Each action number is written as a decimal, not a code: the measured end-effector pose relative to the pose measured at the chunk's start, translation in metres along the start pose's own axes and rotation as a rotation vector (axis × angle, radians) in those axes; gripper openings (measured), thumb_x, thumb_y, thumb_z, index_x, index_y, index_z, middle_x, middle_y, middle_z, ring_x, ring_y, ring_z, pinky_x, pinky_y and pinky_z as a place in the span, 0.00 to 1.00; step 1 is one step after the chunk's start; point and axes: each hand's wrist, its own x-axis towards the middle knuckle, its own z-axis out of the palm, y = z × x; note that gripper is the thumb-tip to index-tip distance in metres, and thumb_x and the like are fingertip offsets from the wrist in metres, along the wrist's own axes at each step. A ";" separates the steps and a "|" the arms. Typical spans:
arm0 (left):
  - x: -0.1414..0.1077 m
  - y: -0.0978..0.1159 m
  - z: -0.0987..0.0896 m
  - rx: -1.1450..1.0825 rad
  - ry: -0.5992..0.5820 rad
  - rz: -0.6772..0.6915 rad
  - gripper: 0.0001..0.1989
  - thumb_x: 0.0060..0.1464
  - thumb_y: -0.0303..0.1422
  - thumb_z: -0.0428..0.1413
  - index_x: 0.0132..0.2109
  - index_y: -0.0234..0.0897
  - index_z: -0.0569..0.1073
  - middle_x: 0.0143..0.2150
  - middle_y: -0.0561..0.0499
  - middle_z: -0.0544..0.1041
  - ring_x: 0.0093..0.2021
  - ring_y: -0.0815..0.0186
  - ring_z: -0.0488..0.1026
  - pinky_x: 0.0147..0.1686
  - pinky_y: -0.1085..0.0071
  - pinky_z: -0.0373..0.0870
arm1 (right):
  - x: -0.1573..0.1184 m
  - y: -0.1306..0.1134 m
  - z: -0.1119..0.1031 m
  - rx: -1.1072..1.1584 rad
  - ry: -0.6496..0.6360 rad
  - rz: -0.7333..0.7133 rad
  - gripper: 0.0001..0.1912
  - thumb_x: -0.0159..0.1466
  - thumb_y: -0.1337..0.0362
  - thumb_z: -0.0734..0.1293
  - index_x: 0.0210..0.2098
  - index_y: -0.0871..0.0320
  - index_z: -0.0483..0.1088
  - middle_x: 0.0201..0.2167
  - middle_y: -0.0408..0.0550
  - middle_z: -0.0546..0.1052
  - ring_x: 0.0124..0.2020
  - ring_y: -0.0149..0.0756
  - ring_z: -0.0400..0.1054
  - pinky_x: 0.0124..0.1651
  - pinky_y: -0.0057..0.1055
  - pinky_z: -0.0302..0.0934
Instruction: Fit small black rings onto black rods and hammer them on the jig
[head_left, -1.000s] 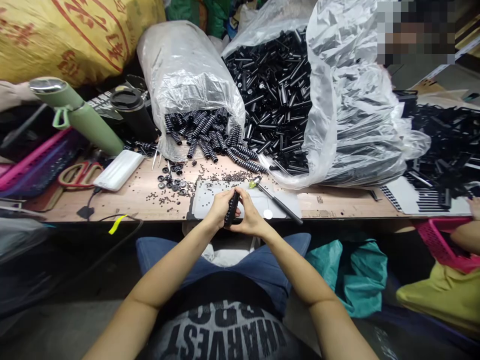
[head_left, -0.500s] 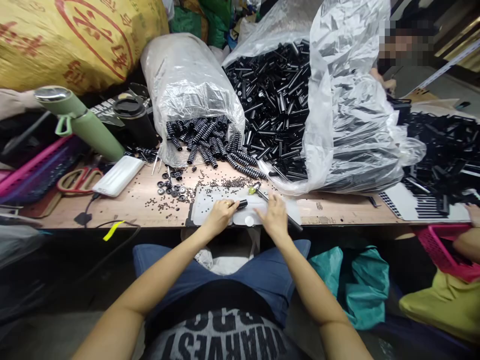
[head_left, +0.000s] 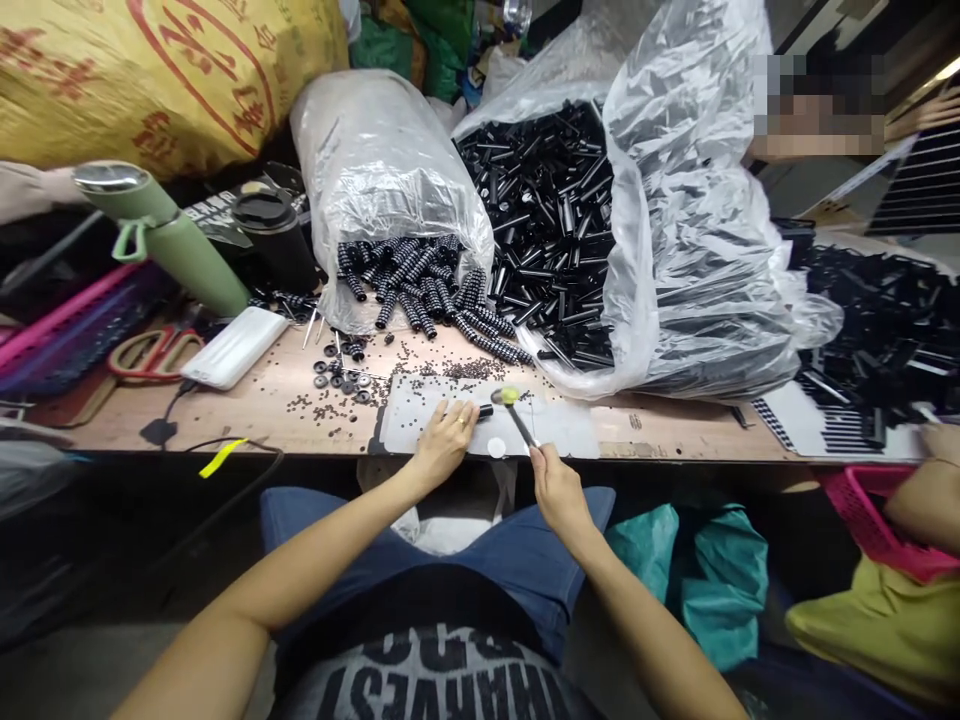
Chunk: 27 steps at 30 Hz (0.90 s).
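Judgement: tapping well likely calls for a steady black tube (head_left: pixel 486 411), the hammer (head_left: pixel 520 428) meeting its end squarely, fingertips clear. Left hand (head_left: pixel 444 440) is curled around the tube over the white board (head_left: pixel 566 425), the end jutting rightward; right hand (head_left: pixel 556 488) is closed on the handle. Hammer head sits just beside that end; contact unclear.
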 end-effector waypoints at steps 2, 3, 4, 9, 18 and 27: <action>0.001 0.013 0.004 -0.022 -0.002 -0.026 0.29 0.64 0.39 0.41 0.64 0.20 0.57 0.65 0.32 0.59 0.66 0.50 0.53 0.64 0.52 0.46 | 0.000 -0.014 -0.008 0.108 0.103 -0.054 0.22 0.72 0.53 0.46 0.36 0.58 0.64 0.20 0.43 0.69 0.20 0.34 0.65 0.25 0.26 0.50; 0.002 0.018 0.006 -0.038 -0.008 -0.035 0.33 0.63 0.43 0.42 0.64 0.17 0.56 0.66 0.30 0.56 0.68 0.49 0.49 0.64 0.52 0.45 | -0.001 -0.021 -0.010 0.157 0.135 -0.092 0.22 0.72 0.53 0.46 0.37 0.58 0.64 0.20 0.44 0.70 0.20 0.34 0.65 0.26 0.26 0.51; 0.002 0.022 0.009 -0.053 -0.015 -0.043 0.36 0.62 0.46 0.42 0.65 0.16 0.54 0.66 0.28 0.55 0.68 0.48 0.47 0.65 0.52 0.44 | -0.002 -0.028 -0.009 0.185 0.143 -0.137 0.22 0.72 0.53 0.46 0.39 0.58 0.64 0.22 0.45 0.71 0.21 0.34 0.66 0.26 0.26 0.53; 0.007 0.021 0.020 -0.106 -0.014 -0.024 0.29 0.61 0.32 0.41 0.66 0.19 0.52 0.66 0.29 0.56 0.68 0.51 0.50 0.63 0.51 0.49 | -0.001 -0.050 0.018 -0.062 -0.141 -0.211 0.18 0.71 0.56 0.49 0.36 0.57 0.65 0.29 0.50 0.76 0.24 0.37 0.70 0.26 0.28 0.51; 0.016 0.003 -0.018 -0.325 -0.086 -0.135 0.16 0.60 0.29 0.48 0.54 0.34 0.70 0.40 0.41 0.75 0.42 0.56 0.72 0.40 0.63 0.71 | 0.036 -0.010 -0.001 -0.153 0.011 0.014 0.16 0.72 0.55 0.51 0.37 0.56 0.63 0.28 0.47 0.75 0.27 0.38 0.70 0.28 0.29 0.47; 0.127 -0.174 -0.037 -0.275 0.263 -0.905 0.33 0.61 0.41 0.46 0.65 0.21 0.52 0.62 0.25 0.58 0.62 0.43 0.56 0.57 0.51 0.57 | 0.096 0.036 0.021 -0.359 0.220 -0.036 0.13 0.68 0.57 0.59 0.38 0.60 0.68 0.39 0.56 0.72 0.43 0.47 0.66 0.40 0.36 0.59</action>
